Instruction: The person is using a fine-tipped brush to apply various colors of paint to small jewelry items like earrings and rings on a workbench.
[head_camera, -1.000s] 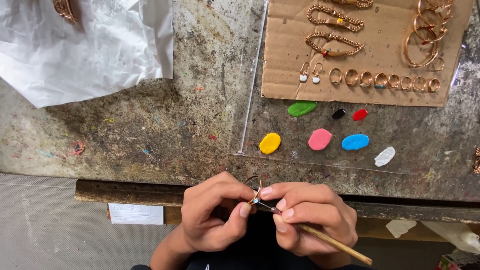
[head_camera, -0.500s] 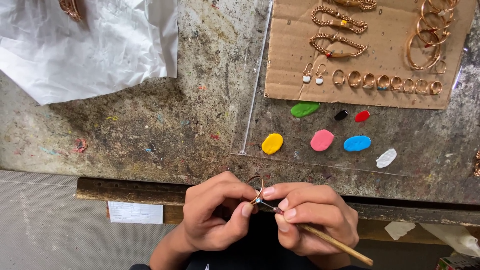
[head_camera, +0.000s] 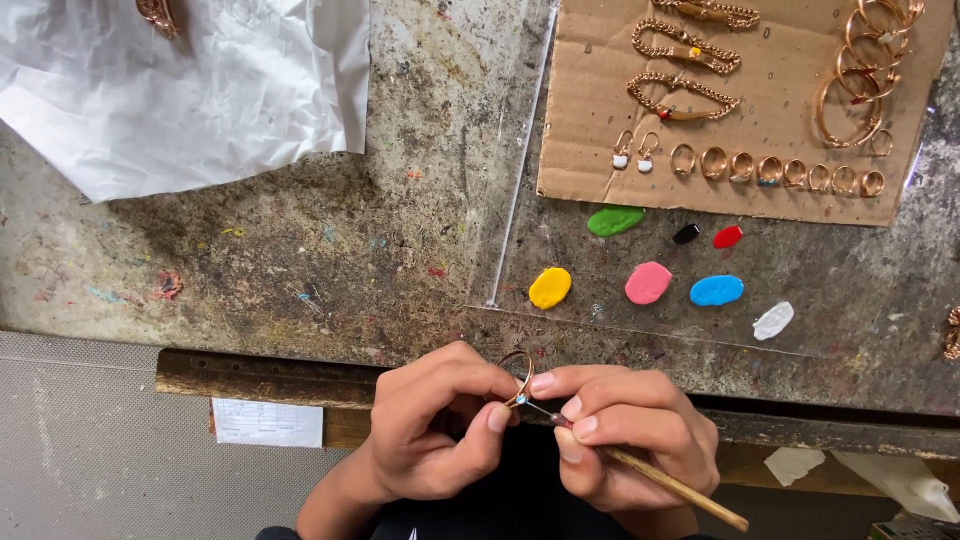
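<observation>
Dabbing colour onto a gold ring (head_camera: 517, 375) with a fine stick (head_camera: 640, 468)

Left hand (head_camera: 435, 435) pinches the ring; right hand (head_camera: 625, 435) grips the stick (paint blobs (head_camera: 648, 283) lie just beyond) — brace fingertips together, touch lightly.

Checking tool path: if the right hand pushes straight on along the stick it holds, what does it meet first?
The right hand points its thin stick up-left. The tip is already at the small stone on the gold ring pinched by the left hand. So the ring comes first, then probably the left fingers.

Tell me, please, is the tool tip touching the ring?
Touching: the head view shows the tool tip meeting the ring at its setting, no gap visible.
</observation>
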